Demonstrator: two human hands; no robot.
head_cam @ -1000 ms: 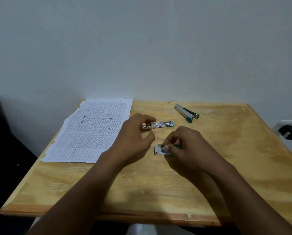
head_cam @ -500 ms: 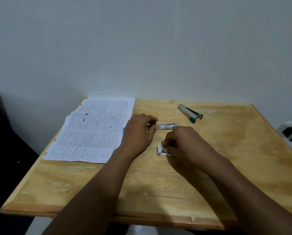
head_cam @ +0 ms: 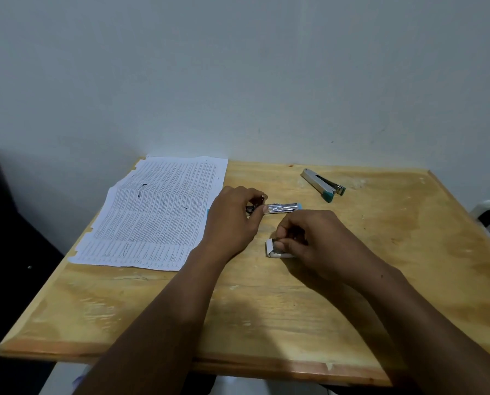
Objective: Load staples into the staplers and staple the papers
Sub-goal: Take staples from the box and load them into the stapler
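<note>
1. Head view, centre of frame: left hand (head_cam: 232, 220) pinched on the near end of a small silver stapler with light-blue trim (head_cam: 281, 208). Stapler lies flat on the light wooden table (head_cam: 266, 323), its metal channel pointing toward frame right.
2. Just right of centre: right hand (head_cam: 315, 246) curled over a small white cardboard staple box (head_cam: 272, 250), fingertips (head_cam: 279, 246) pressed together at its open flap. Cannot tell whether any staples are between them.
3. Box sits on the table just below the held stapler, not touching it.
4. Upper right of the table: second silver stapler with teal end (head_cam: 322, 184), lying free, well apart from both hands.
5. Left of centre: stack of white printed papers (head_cam: 155, 212), flat, its right edge just beside the left hand.
</note>
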